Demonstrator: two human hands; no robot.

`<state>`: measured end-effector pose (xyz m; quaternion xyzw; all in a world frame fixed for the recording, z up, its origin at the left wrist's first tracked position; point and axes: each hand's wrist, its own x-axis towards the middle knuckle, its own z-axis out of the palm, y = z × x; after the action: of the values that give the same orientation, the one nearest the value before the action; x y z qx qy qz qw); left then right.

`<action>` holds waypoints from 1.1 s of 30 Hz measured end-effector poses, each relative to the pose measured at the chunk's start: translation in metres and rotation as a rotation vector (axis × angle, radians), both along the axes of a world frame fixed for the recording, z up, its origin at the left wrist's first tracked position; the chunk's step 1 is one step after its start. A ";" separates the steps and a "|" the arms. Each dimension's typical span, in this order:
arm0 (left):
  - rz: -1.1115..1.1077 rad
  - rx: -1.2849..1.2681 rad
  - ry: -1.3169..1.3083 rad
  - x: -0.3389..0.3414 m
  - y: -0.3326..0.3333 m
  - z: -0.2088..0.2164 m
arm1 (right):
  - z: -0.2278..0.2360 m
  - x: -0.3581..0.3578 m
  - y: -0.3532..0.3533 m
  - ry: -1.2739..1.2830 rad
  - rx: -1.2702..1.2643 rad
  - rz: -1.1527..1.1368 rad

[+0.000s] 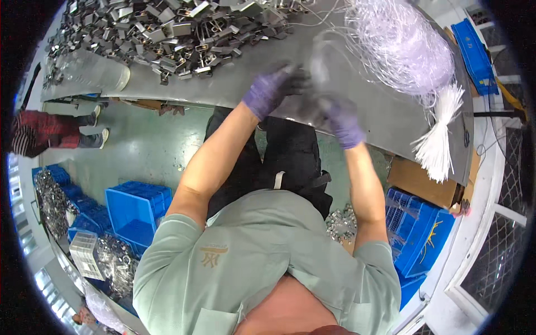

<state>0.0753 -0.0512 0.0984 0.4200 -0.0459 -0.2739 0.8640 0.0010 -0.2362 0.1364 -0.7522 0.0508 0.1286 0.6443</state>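
Both my hands wear purple gloves with dark fingers and meet over the near edge of the grey worktable [223, 89]. My left hand [276, 86] points to the right with its fingers drawn together; what lies in them is too blurred to make out. Close by on the right, my right hand [338, 117] is smeared by motion, so its fingers cannot be read. A hazy loop of clear strands [319, 61] rises just beyond the hands. At the far left is a large heap of dark metal clip-like pieces [173, 33].
A tangled pile of clear strands [402, 44] lies at the far right, beside a bundle of white ties [438, 137]. A clear plastic container [92, 72] is on its side at left. Blue crates [134, 215] stand on the floor; another person [56, 131] is at left.
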 end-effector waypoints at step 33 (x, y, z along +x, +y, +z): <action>0.105 0.999 -1.053 -0.033 0.108 -0.020 | -0.056 0.094 0.054 -0.049 0.271 -0.162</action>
<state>0.0419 0.0568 0.0789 0.8420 -0.3051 0.0181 0.4445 0.0950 -0.1818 0.0809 -0.6547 0.0776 0.0634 0.7492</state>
